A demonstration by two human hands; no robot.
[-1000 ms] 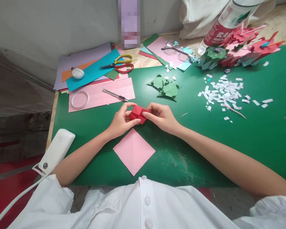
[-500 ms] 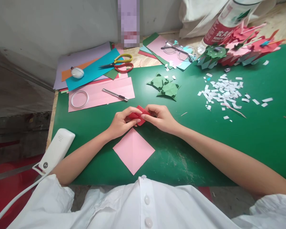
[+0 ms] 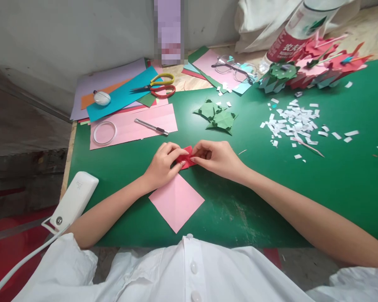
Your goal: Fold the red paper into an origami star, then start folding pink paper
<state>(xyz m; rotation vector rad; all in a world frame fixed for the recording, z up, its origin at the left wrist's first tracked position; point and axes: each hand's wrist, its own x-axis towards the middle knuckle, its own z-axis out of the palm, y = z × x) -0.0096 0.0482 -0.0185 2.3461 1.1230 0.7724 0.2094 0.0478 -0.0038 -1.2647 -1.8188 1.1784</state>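
A small folded red paper (image 3: pixel 185 158) is between my two hands, just above the table. My left hand (image 3: pixel 165 163) grips its left side, fingers over the top and thumb at the near edge. The thumb and index finger of my right hand (image 3: pixel 217 158) pinch its right side. Much of the red paper is hidden by the fingers. A pink paper square (image 3: pixel 177 203) with a centre crease lies nearer to me, one corner pointing at my body. Two green folded pieces (image 3: pixel 222 119) lie beyond my hands.
Scissors (image 3: pixel 159 85), a cutter (image 3: pixel 151 126) and a tape roll (image 3: pixel 105 133) lie on coloured papers. White scraps (image 3: pixel 294 121), glasses (image 3: pixel 234 69), a bottle (image 3: pixel 291 40) and folded paper models (image 3: pixel 321 69) are at the right. A power bank (image 3: pixel 74 201) sits left.
My hands have lowered slightly toward me with the red paper. My right hand has shifted a little right and now pinches the paper's right side with its fingertips.
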